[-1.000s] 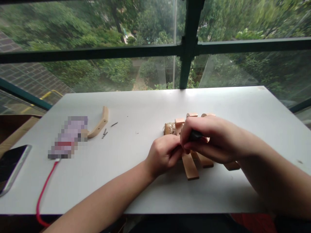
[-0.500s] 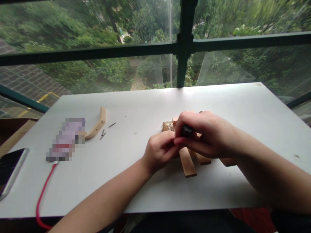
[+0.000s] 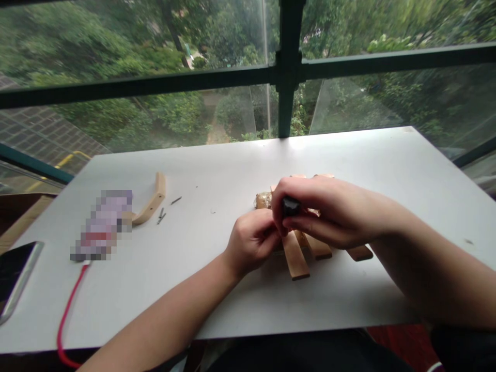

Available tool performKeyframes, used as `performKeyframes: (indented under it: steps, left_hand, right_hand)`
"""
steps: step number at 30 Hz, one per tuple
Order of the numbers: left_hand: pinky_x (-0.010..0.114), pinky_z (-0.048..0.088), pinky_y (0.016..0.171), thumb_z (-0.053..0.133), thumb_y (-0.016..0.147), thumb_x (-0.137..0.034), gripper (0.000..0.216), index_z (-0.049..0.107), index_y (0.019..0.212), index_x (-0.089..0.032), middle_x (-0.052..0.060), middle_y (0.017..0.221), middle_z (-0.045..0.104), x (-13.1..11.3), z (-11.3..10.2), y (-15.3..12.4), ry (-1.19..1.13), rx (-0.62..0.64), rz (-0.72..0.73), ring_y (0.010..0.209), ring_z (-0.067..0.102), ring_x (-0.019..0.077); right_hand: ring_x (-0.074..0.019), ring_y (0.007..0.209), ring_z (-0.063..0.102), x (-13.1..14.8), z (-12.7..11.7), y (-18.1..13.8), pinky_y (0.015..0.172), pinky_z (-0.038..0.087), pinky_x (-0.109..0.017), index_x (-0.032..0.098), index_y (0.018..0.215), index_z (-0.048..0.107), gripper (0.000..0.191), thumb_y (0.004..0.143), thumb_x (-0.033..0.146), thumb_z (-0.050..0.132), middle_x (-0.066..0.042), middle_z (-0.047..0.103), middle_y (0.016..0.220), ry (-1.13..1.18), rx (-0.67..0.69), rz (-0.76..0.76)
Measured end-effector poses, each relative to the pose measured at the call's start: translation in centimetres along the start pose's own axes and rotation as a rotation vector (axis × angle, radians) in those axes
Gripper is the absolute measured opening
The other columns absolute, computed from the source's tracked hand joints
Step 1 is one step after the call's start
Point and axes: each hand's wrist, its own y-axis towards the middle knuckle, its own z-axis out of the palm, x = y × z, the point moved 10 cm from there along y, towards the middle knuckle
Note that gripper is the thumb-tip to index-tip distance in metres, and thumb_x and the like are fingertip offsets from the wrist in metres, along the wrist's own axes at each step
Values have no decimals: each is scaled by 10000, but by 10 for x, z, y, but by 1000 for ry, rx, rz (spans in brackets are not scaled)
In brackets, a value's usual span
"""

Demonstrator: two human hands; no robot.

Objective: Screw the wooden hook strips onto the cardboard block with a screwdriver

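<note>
My right hand (image 3: 333,214) is wrapped round a black-handled tool (image 3: 291,206); the handle's end faces me and its tip is hidden. Just left of it, my left hand (image 3: 253,240) is closed, with thumb and fingers pinched at the same spot. What they pinch is hidden. Beneath both hands lies a wooden piece with flat slats; one slat (image 3: 296,258) sticks out toward me, and another slat (image 3: 360,252) shows below my right wrist. A brown, rounded part in clear plastic wrap (image 3: 263,200) shows beyond my left hand.
On the white table (image 3: 155,289), a curved wooden piece with holes (image 3: 154,202) lies at left, near several thin metal pieces (image 3: 161,216). A blurred purple object (image 3: 103,217) has a red cable (image 3: 66,310). A phone (image 3: 19,279) and a cardboard box (image 3: 23,219) are at far left.
My right hand and the tool handle have shifted slightly left relative to my left hand, and the handle has turned a little. The whole view has shifted slightly.
</note>
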Motion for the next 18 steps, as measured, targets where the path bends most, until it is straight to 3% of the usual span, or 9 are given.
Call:
performKeyframes:
  steps: [4,10,18]
  left_hand:
    - [228,488,566,590,882,-174,176,617,709,-168,10,629,641,0,2,-1,25,10,-8,584,574,121]
    - [230,517,607,577,874,-127,113,682,858,-165,29,750,709,-2,3,-1,9,35,14,633,614,129]
    - [231,509,594,580,872,-136,119,649,781,-168,19,697,683,0,0,-2,33,3,6,614,596,127]
  right_hand:
    - [-109,670,549,-4,0,0,589,371,-230,185,981,537,82,920,231,567,-4,651,813,-100,-39,30]
    - [-91,616,496,-3,1,0,567,337,-221,194,972,530,101,915,260,581,20,623,772,-189,-77,42]
    - [-90,617,507,-2,1,0,563,329,-216,195,960,524,90,906,240,581,23,633,771,-188,-74,44]
